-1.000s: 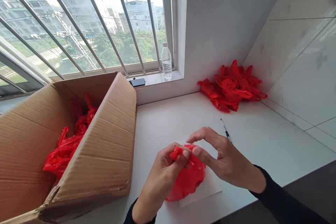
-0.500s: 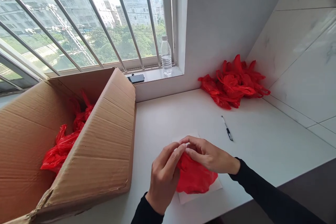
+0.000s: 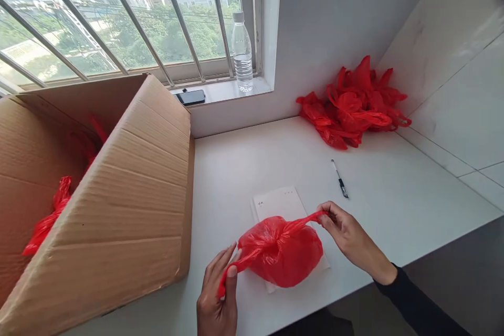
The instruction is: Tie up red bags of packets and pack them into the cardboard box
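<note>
A filled red plastic bag rests on a sheet of white paper near the front edge of the white counter. My left hand pinches the bag's left handle, drawn out toward the lower left. My right hand pinches the right handle, stretched out to the right. The two handles are pulled taut in opposite directions across the top of the bag.
A large open cardboard box with red bags inside stands on the left. A pile of red bags lies in the back right corner. A pen lies on the counter. A water bottle and phone sit on the windowsill.
My hands were together on top of the bag working its handles. Now they have moved apart, each pulling a handle outward. The view has tilted down.
</note>
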A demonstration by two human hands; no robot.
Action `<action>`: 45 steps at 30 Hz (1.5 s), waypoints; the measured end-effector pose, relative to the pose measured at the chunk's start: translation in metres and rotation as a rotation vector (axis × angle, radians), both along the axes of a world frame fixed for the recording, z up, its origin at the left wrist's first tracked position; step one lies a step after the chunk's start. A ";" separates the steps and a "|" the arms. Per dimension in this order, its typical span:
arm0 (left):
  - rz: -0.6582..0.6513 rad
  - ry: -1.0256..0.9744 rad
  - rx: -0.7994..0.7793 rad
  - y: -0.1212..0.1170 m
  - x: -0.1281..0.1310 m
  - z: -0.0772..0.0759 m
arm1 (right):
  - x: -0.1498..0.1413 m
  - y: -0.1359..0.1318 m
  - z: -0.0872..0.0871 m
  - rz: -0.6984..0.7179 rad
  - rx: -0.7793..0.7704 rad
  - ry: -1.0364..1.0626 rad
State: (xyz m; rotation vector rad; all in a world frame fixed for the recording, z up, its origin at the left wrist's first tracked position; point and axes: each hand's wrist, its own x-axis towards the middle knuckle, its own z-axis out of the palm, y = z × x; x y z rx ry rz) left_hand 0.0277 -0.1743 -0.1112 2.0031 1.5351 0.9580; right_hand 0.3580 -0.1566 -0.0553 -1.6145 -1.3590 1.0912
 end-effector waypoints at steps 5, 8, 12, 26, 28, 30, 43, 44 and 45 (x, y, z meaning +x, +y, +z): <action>-0.151 0.037 0.048 0.003 0.046 0.008 | -0.040 -0.007 -0.005 -0.055 0.057 0.189; -0.260 0.230 0.192 0.012 0.070 0.007 | -0.062 -0.010 -0.024 0.039 0.180 0.055; -0.272 0.424 0.196 0.014 0.080 -0.012 | -0.073 -0.015 -0.063 0.271 0.440 -0.372; -0.246 0.566 0.177 0.010 0.082 -0.037 | -0.079 -0.012 -0.100 0.309 0.487 -0.663; -0.253 0.543 0.162 0.011 0.082 -0.036 | -0.080 -0.012 -0.100 0.295 0.493 -0.649; -0.266 0.496 0.138 0.011 0.082 -0.034 | -0.079 -0.013 -0.095 0.288 0.501 -0.603; -0.122 0.267 0.126 0.003 0.038 -0.014 | -0.026 -0.016 -0.074 -0.260 0.190 -0.150; -0.213 0.291 0.156 0.003 0.041 -0.011 | -0.026 -0.018 -0.072 -0.265 0.173 -0.139; -0.302 0.318 0.173 0.003 0.045 -0.007 | -0.025 -0.021 -0.071 -0.267 0.157 -0.136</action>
